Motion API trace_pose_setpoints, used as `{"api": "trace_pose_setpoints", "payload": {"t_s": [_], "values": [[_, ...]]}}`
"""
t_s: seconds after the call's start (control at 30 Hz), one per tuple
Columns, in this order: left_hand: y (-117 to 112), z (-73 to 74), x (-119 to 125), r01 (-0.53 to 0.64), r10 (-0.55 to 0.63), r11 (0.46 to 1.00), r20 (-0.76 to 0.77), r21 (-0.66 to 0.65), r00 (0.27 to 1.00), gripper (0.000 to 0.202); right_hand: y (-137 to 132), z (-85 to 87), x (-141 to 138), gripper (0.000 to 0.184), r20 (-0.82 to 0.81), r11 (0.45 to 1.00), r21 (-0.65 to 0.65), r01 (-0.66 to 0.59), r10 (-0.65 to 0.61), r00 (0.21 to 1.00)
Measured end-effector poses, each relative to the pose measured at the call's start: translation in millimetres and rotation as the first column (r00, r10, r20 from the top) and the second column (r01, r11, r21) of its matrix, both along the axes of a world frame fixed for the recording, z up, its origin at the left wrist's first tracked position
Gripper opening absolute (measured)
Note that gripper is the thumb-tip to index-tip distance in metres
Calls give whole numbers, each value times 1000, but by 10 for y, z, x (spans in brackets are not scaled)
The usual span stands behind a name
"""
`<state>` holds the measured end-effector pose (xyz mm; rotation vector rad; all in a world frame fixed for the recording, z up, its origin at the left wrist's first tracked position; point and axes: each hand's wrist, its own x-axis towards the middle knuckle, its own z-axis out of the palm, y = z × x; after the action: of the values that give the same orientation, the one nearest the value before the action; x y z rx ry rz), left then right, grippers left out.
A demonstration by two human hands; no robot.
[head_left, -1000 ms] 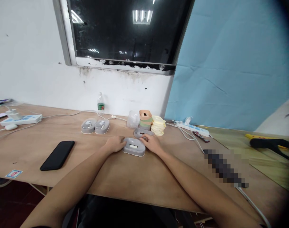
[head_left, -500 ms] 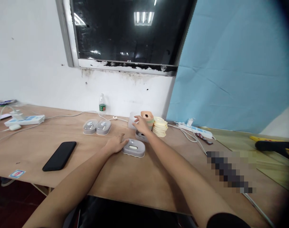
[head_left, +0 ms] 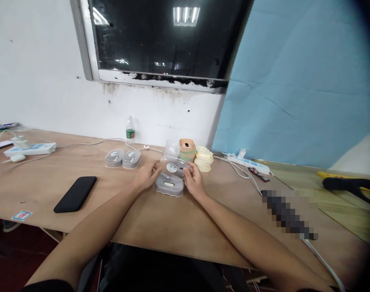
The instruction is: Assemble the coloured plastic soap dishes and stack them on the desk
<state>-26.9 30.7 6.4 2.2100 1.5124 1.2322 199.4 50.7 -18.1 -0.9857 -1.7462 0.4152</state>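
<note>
Between my two hands a clear plastic lid (head_left: 166,162) with a round white sticker is tilted up over a grey oval box (head_left: 175,190). The box stands on the table and has a slot in its top with something white showing in it. My left hand (head_left: 146,175) pinches the lid's left edge. On the opposite edge, the fingers of my right hand (head_left: 194,180) are closed. Behind the lid are a stack of clear lids (head_left: 172,147), an orange and green stack of boxes (head_left: 187,147) and a stack of cream-coloured pieces (head_left: 204,159).
Two lidded grey boxes (head_left: 131,159) stand at the left, near a water bottle (head_left: 130,132). A black phone (head_left: 75,194) lies closer to me. Power strips (head_left: 33,149) and cables run along the back. A black-and-yellow tool (head_left: 345,184) is at far right.
My right hand has come back from the stacks with a clear lid. My left hand has moved from the grey box's side up to the lid's left edge.
</note>
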Motion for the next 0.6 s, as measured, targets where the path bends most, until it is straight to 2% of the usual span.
{"api": "trace_pose_setpoints", "payload": {"t_s": [0.1, 0.23, 0.37, 0.6], "values": [[-2, 5, -9, -52, 52, 999, 26, 4, 998, 44, 53, 26, -3, 46, -70, 999, -27, 19, -21, 997], [27, -11, -54, -100, 100, 995, -3, -27, 995, 44, 106, 29, 7, 34, 90, 992, -125, -6, 18, 996], [46, -55, -47, -42, 26, 994, -153, -99, 988, 38, 113, 4, 17, 31, 281, 989, -145, -20, 60, 958], [63, -78, -47, -17, -9, 992, -206, -123, 979, 39, 157, -13, 22, 29, 293, 982, -186, -39, 93, 952]]}}
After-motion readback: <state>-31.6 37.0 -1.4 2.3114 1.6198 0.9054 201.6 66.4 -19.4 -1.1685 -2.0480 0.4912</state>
